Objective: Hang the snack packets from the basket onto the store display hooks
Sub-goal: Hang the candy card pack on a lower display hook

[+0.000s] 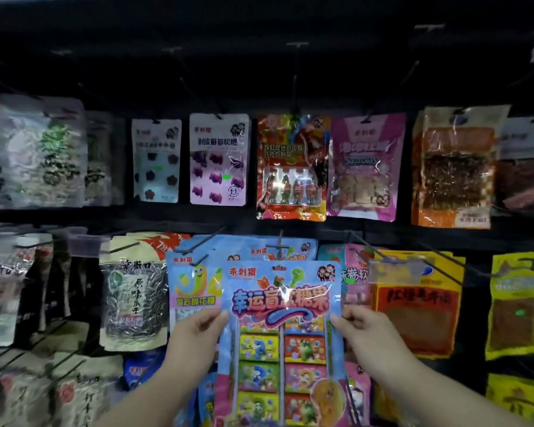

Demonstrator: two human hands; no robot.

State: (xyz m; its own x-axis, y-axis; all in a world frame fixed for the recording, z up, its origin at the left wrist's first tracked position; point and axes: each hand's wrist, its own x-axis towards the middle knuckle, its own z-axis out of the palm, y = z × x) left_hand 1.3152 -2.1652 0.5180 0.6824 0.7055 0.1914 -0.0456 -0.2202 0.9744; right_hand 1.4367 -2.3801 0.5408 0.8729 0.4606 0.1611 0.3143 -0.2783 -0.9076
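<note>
Two hands on one packet. Left hand (pixel 198 329) and right hand (pixel 356 326) each pinch a side edge of the blue candy packet (pixel 279 337), thumbs on the front, about a third of the way down; both grips narrow, closed on film. Packet held upright in front of the middle row of the display, its top overlapping hung blue packets (pixel 259 251) just below a hook (pixel 279 241).

Handling, my read: light, glossy, slippery film; floppy at the top, stiffened lower down by rows of small boxes. Side-edge hold steadies it; the hang hole at top centre (pixel 279 267) must meet the hook tip.

Basket not in view. Packet holds eight or so small coloured boxes behind a clear window. Neighbouring hooks carry seed bags (pixel 133 300) and orange packets (pixel 420 306).
</note>
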